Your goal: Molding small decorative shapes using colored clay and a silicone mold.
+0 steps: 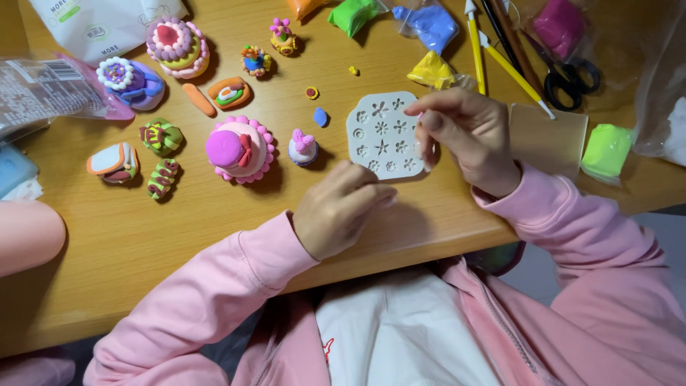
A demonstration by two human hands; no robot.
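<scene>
A single head-worn camera looks steeply down and close onto the wooden table (128, 243), whose edge runs diagonally from the frame's lower left to right, the wearer's pink sleeves filling the bottom.

Matt, soft-looking clay on the pink cake (239, 149), a pale rubbery mould (384, 134) with smooth pressed-in shapes, glossy crinkled plastic bags (43, 89), all sitting on a smooth wooden table (128, 243) with light grain.

Your left hand (336, 211) rests knuckles up, fingers curled inward, thumb extended toward the right. Your right hand (468, 136) is raised beyond it, fingertips (429, 118) bunched in a pinch grip. Both forearms converge from pink sleeves.
</scene>
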